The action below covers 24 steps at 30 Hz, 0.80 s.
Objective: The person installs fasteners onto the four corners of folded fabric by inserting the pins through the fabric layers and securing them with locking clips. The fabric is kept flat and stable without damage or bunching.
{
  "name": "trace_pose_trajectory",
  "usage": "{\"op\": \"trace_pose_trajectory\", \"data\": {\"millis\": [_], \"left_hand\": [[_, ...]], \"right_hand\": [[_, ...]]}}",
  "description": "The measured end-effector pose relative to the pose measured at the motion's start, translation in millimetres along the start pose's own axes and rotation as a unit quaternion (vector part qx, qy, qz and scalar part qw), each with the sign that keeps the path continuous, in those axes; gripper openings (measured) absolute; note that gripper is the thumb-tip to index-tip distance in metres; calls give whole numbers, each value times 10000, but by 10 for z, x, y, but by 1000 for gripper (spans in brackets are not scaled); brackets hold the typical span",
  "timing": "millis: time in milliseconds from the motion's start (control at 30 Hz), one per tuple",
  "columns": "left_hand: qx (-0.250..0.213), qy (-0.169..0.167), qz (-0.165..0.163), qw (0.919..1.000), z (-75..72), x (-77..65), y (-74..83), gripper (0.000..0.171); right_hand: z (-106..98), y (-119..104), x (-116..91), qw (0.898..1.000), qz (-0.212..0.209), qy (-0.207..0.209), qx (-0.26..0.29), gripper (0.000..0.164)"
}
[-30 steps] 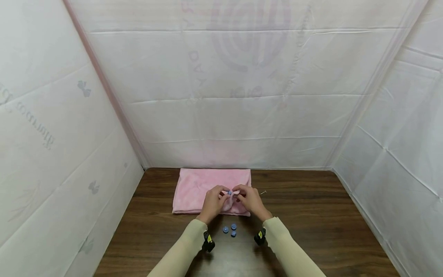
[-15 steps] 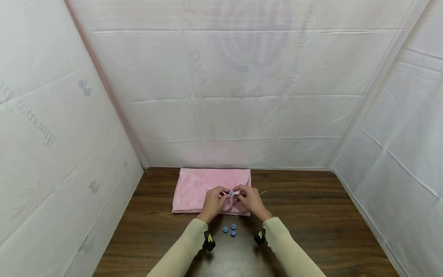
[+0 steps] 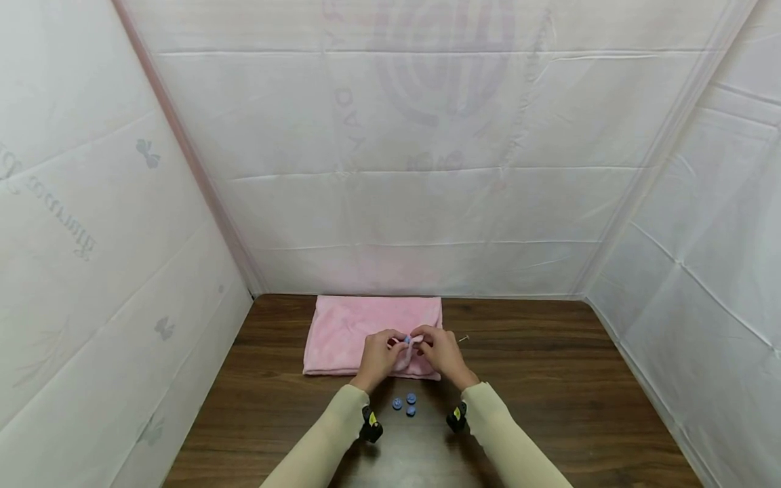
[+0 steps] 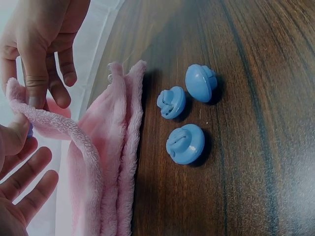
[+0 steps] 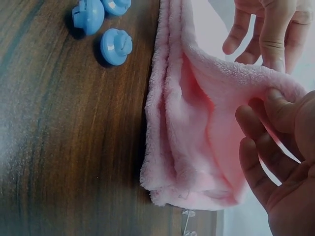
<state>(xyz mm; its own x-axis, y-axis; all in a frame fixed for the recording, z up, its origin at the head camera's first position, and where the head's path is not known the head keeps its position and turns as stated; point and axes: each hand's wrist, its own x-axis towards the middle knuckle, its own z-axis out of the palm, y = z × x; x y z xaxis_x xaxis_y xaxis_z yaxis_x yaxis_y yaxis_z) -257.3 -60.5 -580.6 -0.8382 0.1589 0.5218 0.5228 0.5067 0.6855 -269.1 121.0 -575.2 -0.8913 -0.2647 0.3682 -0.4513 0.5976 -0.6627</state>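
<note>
A folded pink fleece blanket (image 3: 348,332) lies on the table, its near right corner lifted between both hands. My right hand (image 3: 441,349) pinches the raised edge between thumb and forefinger, its other fingers loosely spread in the right wrist view. With its thumb and forefinger my left hand (image 3: 377,354) pinches a blue duvet clip (image 3: 407,339) at that same edge. In the left wrist view only a sliver of this clip (image 4: 30,131) shows by the thumb. Three more mushroom-shaped blue duvet clips (image 4: 186,143) lie on the wood in front of the blanket.
Right of the blanket lies a small thin pin-like piece (image 3: 464,338) with clear ends. The brown wooden table (image 3: 549,393) is enclosed by white sheet walls (image 3: 421,210) at the back and both sides.
Both hands stay almost in place. The blue clip between the fingertips has shifted slightly to the right, toward my right hand. The three clips on the table have not moved.
</note>
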Motion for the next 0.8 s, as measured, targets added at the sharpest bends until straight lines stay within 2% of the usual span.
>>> {"op": "trace_pose_trajectory", "data": {"millis": [167,367,467,600,733,800], "left_hand": [[-15,-33,61,10000,-5,-3,-13,9],[-51,-220,72,9997,-25,-29,-3,20],[-154,-281,25,9995,-33,-47,-3,24],[-205,-287,-57,9994,-32,-82,-26,19],[-258,-387,-212,9987,-29,-116,-47,11],[-257,-503,-156,9983,-30,-134,-52,10]], "right_hand": [[7,1,-4,9999,-63,65,143,22],[9,17,-23,9996,-64,116,234,20],[16,36,-32,9993,-212,197,254,20],[15,45,-39,9979,-520,289,247,15],[-13,18,-46,9990,-211,201,329,12],[-24,6,-49,9993,-44,167,339,14]]}}
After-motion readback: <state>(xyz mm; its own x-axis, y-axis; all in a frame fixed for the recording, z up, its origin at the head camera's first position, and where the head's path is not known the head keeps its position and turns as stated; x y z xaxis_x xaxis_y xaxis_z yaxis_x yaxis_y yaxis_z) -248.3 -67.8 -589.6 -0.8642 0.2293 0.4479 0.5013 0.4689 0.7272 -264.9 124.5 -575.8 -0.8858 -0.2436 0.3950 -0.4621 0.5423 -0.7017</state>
